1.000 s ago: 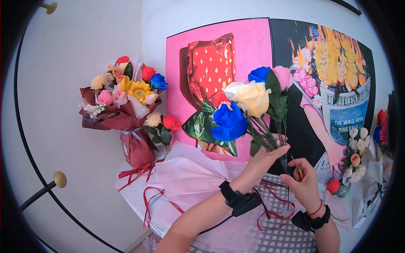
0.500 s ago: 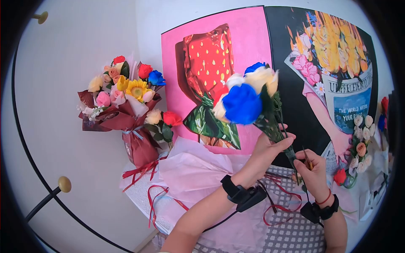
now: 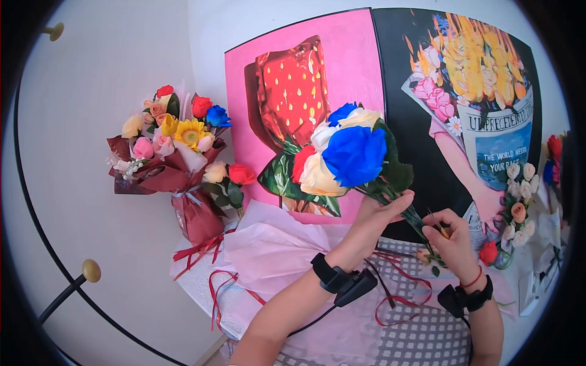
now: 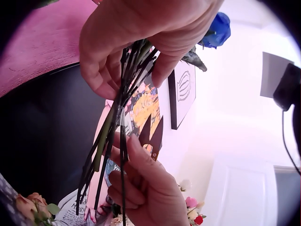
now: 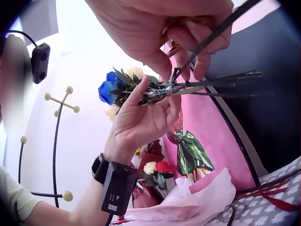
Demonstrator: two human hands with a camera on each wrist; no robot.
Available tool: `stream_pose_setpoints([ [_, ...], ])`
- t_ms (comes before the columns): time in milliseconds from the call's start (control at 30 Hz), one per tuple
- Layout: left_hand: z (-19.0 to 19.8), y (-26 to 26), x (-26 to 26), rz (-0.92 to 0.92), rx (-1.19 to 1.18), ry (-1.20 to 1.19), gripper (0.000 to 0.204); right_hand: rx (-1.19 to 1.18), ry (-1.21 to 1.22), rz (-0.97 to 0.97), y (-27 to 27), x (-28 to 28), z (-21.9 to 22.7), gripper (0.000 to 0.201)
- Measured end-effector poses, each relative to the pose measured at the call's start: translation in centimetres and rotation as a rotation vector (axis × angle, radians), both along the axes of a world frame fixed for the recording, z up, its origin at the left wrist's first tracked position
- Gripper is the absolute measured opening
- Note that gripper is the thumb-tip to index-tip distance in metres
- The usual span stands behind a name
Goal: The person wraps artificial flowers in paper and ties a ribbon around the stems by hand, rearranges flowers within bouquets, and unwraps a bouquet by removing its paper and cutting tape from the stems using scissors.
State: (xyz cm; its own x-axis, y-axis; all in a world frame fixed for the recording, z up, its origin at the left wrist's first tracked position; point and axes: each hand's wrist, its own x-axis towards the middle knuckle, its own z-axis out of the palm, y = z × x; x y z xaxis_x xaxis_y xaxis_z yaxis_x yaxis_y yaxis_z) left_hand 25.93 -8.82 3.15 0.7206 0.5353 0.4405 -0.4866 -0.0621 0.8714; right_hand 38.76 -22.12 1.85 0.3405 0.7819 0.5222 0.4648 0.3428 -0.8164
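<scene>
My left hand (image 3: 379,222) grips a bunch of artificial roses (image 3: 354,155) by the stems, thumb on one side and fingers on the other. Blue, cream, white and red blooms lean left, in front of the pink painting. Below that hand the bare dark stems (image 4: 101,141) fan out, and a clear binding (image 5: 171,88) wraps them. My right hand (image 3: 453,241) holds scissors (image 4: 156,134) in its curled fingers, dark blades pointing up past the thumb. Its thumb and fingertips are right at the bound part of the stems. The scissors' gold handles are mostly hidden in the palm.
A bouquet in dark red wrap (image 3: 198,216) stands at the left. Pale pink paper (image 3: 274,238) and a loose red ribbon (image 3: 400,305) lie on the grey patterned cloth (image 3: 421,341). Two paintings lean behind; white roses (image 3: 525,189) are at the right.
The bunch has turned in my left hand, bringing a large blue rose to the front, and sits further left and lower. My right hand stays close to the stems with the scissors.
</scene>
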Motion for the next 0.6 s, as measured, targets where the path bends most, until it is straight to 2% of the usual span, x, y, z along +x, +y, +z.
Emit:
stream_pose_setpoints([
  [67, 0.3, -0.1, -0.2, 0.025, 0.005, 0.002, 0.034, 0.096, -0.14, -0.083, -0.3, 0.3, 0.4, 0.013],
  [200, 0.7, 0.0, -0.7, 0.073, 0.055, 0.031, 0.036, -0.029, 0.038, 0.041, -2.4, -1.0, 2.8, 0.018],
  [333, 0.7, 0.2, -0.7, 0.077, 0.046, 0.023, 0.036, -0.16, -0.003, 0.129, -3.0, -1.8, 3.3, 0.02],
  [467, 0.7, 0.3, -0.8, 0.069, 0.061, -0.012, 0.037, -0.191, -0.097, 0.185, -2.7, -3.1, 4.5, 0.019],
  [600, 0.8, 0.4, -1.0, 0.09, 0.065, 0.012, 0.037, -0.104, -0.079, 0.182, -2.8, -3.2, 3.9, 0.02],
])
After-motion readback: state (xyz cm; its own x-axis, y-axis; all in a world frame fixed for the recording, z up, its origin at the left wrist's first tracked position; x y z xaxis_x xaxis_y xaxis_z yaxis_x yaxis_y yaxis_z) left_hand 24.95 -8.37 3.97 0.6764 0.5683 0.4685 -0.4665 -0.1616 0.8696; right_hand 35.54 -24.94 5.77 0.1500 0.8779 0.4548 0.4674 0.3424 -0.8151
